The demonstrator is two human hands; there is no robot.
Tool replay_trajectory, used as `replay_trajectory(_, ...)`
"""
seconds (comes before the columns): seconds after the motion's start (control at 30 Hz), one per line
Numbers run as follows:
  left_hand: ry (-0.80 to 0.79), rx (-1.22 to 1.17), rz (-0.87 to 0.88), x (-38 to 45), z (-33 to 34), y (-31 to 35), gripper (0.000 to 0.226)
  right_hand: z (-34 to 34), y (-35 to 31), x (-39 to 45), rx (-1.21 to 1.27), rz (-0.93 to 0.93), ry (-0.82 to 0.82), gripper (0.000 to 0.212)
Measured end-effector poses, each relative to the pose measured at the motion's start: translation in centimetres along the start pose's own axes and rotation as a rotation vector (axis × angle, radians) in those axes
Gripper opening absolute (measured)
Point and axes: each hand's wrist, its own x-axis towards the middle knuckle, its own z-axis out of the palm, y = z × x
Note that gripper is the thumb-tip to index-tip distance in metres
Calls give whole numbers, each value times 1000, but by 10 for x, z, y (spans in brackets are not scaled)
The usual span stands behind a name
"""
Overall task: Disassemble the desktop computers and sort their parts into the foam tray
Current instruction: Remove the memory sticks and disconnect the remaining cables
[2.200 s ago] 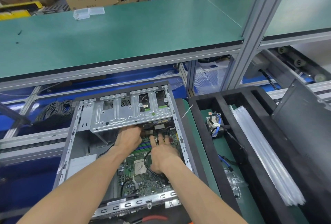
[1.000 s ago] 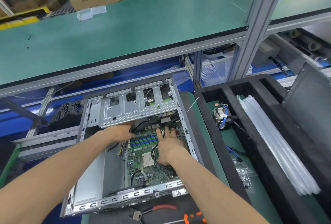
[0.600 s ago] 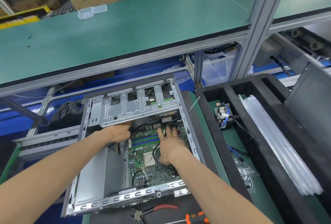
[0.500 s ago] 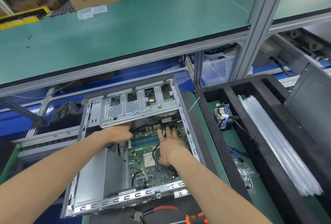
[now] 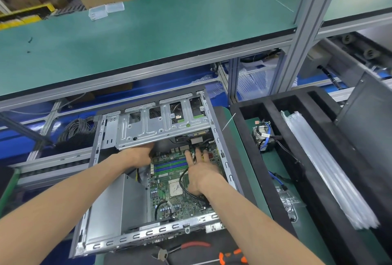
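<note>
On the assembly-line bench, little has shifted: left hand (image 5: 139, 154) still grips the drive cage (image 5: 161, 129) edge, right hand (image 5: 200, 171) lies flat-fingered, holding nothing, on the motherboard (image 5: 169, 180); removal remains stalled.

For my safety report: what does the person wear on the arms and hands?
Nothing that shows. The left hand and the right hand are bare, without gloves, rings or a watch. Both forearms are bare too; no sleeve or wrist strap is in view.
</note>
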Motion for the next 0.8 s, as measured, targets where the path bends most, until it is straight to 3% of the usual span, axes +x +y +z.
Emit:
replay_trajectory(0.3,45,72,84,-3,-2,1,57,0,0,0,1,0,3,108)
replay_trajectory(0.53,100,78,166,-6,-1,-5,94,0,1,-1,4,-4,7,105)
replay_trajectory(0.8,68,-6,112,-3,1,-7,73,0,1,-1,5,-6,3,106)
